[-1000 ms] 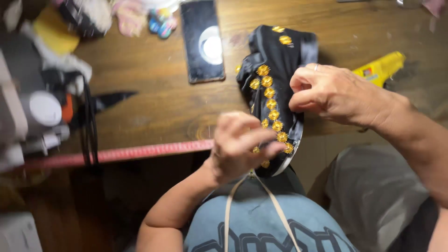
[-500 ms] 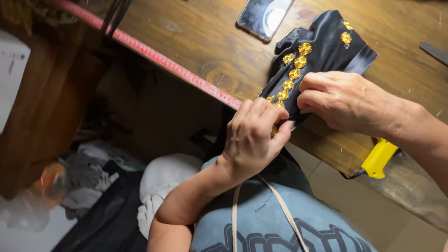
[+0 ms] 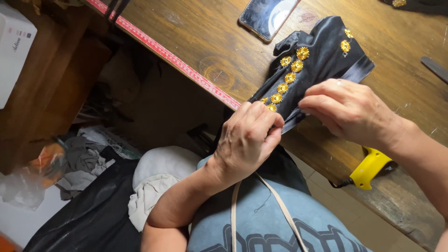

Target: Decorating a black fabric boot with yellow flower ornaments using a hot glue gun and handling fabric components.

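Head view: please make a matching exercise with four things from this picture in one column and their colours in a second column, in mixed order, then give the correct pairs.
Things
1. glue gun
2. tape strip along the table edge
3. fabric piece with round ornaments under both hands
4. box at far left

Colours
A. white
B. black
C. yellow
D. red

Pairs: 1-C, 2-D, 3-B, 4-A

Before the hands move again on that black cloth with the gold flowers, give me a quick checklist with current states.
1. Left hand pinching the black cloth at the table edge: ok.
2. Right hand pressing the cloth flat: ok.
3. Row of gold flowers visible between the hands: ok.
4. Phone lying apart from the cloth: ok.
5. Yellow tool lying away from both hands: ok.
6. Needle or thread in the fingers: cannot tell.
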